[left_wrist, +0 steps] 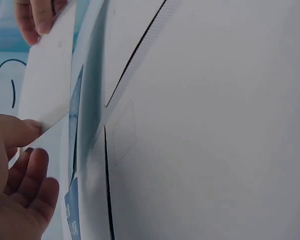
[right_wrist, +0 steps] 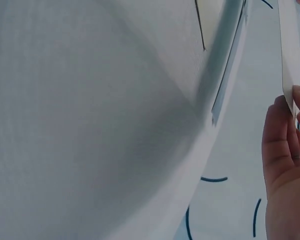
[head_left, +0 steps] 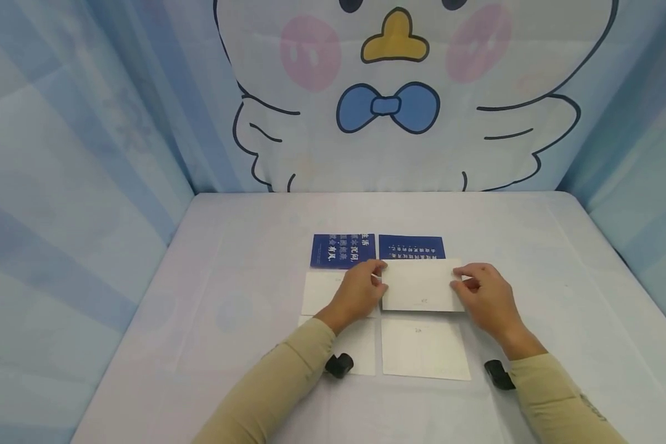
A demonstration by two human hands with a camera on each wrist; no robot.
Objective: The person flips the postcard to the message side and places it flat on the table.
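Observation:
A white card (head_left: 422, 285) with a small mark near its lower edge is raised off the table between both hands. My left hand (head_left: 357, 290) pinches its left edge between thumb and fingers, and my right hand (head_left: 484, 296) pinches the right edge. In the left wrist view the lifted card (left_wrist: 52, 70) stands tilted above the table. The right wrist view shows the right hand (right_wrist: 287, 155) with thumb and fingers on the card's end. Behind the card, a blue card with white writing (head_left: 413, 245) is partly covered by it.
Another blue card (head_left: 342, 250) lies at the back left of the group. White cards lie nearer: one at the left (head_left: 322, 293), one at the front left (head_left: 361, 348) partly behind the left arm, one at the front right (head_left: 426, 350). Patterned curtains (head_left: 78, 154) hang around the table.

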